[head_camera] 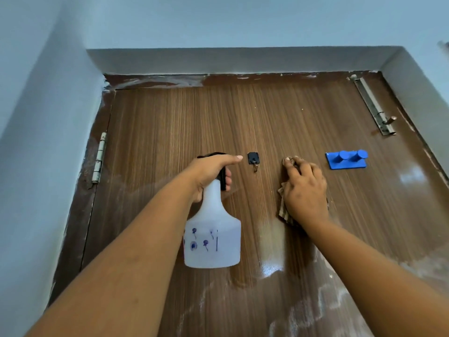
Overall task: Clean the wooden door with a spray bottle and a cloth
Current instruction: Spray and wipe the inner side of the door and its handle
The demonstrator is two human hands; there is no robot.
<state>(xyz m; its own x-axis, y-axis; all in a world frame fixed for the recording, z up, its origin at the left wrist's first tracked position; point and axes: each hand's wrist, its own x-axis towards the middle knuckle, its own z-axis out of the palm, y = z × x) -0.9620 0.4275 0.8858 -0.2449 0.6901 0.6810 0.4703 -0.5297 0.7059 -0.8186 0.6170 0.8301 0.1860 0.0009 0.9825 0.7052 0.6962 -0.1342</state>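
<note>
Brown wood-grain door, shut in its frame and filling the view, grain running top to bottom. Pressed flat against it right of centre: a folded brown striped cloth, under the right hand, fingers curled over its upper edge, grip pinning it to the panel. Left of that, clear of the wood: a translucent white plastic spray bottle, long axis upright, neck wrapped by the left hand, forefinger extended along the black sprayer head, other fingers round the trigger. Nozzle hidden behind the hand, probably aimed at the door near a small black hook between the two hands. Dull whitish haze low and to the right, below the cloth. So: cloth hand nearer, next wipe likely downward along the grain. Farther right, a blue double-peg hanger; above it, a metal slide bolt; at the left edge, a hinge.
</note>
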